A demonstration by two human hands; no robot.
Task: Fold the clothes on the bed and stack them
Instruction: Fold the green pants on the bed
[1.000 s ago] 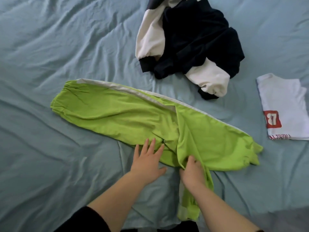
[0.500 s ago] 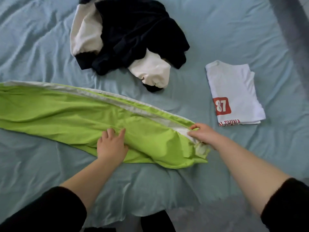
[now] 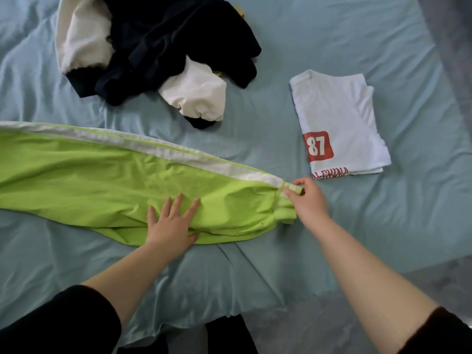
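Lime-green trousers with a white side stripe lie lengthwise across the blue bed sheet, running off the left edge. My left hand rests flat, fingers spread, on the green cloth near its front edge. My right hand pinches the right end of the trousers at the cuff or waistband. A folded white T-shirt with a red "87" patch lies to the right. A crumpled navy and cream jacket sits at the back.
The bed's right edge and grey floor show at the far right and bottom right. Bare sheet lies between the trousers and the near edge of the bed. My black sleeves show at the bottom corners.
The lower trouser leg has been folded up onto the other. My right hand moved from the middle of the trousers to their right end and gripped it; my left hand slid a little right.
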